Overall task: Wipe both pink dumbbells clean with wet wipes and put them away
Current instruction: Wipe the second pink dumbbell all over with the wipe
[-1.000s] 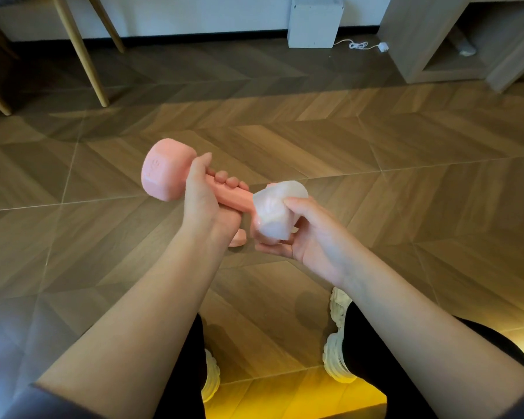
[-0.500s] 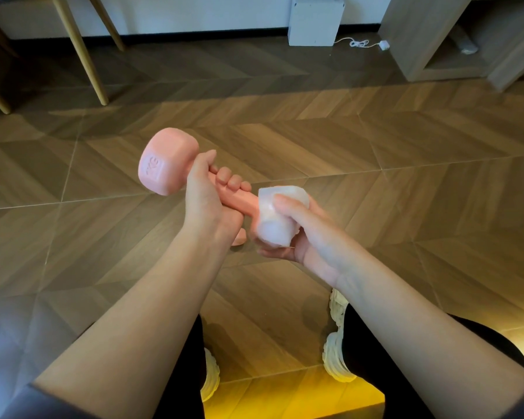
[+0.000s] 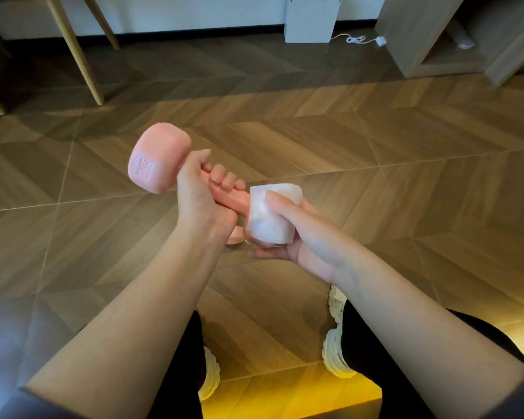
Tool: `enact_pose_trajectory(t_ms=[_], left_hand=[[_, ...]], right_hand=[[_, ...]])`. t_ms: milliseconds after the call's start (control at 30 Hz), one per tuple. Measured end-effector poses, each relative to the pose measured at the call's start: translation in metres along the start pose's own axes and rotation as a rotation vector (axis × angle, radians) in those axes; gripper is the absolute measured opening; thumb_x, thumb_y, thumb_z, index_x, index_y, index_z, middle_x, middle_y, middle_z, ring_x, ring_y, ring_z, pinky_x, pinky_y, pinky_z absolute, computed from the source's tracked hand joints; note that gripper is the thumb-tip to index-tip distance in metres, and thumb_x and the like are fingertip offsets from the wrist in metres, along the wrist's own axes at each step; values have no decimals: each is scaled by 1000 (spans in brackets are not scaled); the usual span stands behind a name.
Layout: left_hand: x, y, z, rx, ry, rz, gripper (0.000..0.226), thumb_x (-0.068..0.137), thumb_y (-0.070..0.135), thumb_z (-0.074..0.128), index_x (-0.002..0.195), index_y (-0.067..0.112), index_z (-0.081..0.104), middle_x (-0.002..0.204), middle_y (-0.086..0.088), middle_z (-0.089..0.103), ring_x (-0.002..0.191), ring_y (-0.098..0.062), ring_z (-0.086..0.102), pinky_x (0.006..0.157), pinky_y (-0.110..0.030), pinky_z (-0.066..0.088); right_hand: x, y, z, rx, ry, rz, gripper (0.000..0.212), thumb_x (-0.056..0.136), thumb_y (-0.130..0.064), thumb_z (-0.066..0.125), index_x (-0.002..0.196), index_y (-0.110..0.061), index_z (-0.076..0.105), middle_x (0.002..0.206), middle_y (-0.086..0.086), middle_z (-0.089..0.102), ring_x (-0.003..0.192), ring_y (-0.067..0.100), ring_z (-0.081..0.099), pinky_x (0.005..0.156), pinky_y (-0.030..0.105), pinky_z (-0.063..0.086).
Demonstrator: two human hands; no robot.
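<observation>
A wood floor [image 3: 375, 146] laid in a chevron pattern fills most of the view. A pale wooden cabinet [image 3: 412, 31] with an open shelf stands at the upper right, slanted chair legs [image 3: 79, 55] at the upper left, and a white box [image 3: 310, 18] against the wall between them.

Above the floor, in front of the person's knees, the pink dumbbell [image 3: 158, 164] is held in the air on a slant: one head is high and to the left with its embossed end face showing, and the handle runs down to the right. The left hand [image 3: 200, 204] has its fingers curled tight round the handle just below that upper head, thumb lying up against it. The right hand [image 3: 300, 237] clasps the lower head through a wet wipe [image 3: 270, 219], thumb pressed on top of the wipe and fingers cupped underneath. The wipe covers nearly all of that head; only a pink rim shows beside the left wrist.

Two pale chunky shoes [image 3: 335, 343] rest on the floor below the arms, and a thin white cable [image 3: 357, 40] lies by the box
</observation>
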State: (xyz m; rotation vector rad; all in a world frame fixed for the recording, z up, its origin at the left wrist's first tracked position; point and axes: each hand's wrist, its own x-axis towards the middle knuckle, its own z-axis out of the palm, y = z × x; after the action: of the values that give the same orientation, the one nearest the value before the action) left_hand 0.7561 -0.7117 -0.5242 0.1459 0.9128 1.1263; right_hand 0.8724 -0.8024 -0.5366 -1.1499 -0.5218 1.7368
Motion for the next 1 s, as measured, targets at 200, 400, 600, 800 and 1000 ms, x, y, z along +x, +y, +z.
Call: enact_pose_trajectory(t_ms=[200,400,600,800,1000], left_hand=[[11,2,-3,-67,74,-33,27,88,17,57,65,18,42,56,3,46,48,-14,47,59,-26,46],[10,-1,-3,-44,80,-71,32,90,22,59,68,20,36,51,7,34,41,-11,34,54,-25,36],[9,4,-3,-76,23,-30,34,89,21,56,63,20,34,53,6,26,44,-13,26,52,-26,31],[6,1,-2,-1,46,-12,30,90,18,59,64,17,43,56,3,47,51,-14,49,60,-27,46],[6,-3,0,-11,70,-55,31,93,18,57,69,19,38,49,7,36,42,-10,36,56,-25,36]], right_hand=[[0,3,-9,-21,-41,-78,62,78,-5,72,132,-24,48,126,6,62,109,28,65,90,56,54],[6,11,2,-44,175,-125,54,79,-23,78,125,-26,51,109,-4,70,92,22,69,76,49,58],[3,-1,-4,29,52,36,44,93,-34,61,132,-19,50,117,15,65,94,31,65,77,53,59],[2,4,-10,14,-65,-37,46,82,-16,69,125,-16,55,117,7,66,99,28,66,82,50,55],[1,7,3,-129,128,-178,35,82,-19,76,111,-18,55,98,-4,71,88,18,68,72,39,57]])
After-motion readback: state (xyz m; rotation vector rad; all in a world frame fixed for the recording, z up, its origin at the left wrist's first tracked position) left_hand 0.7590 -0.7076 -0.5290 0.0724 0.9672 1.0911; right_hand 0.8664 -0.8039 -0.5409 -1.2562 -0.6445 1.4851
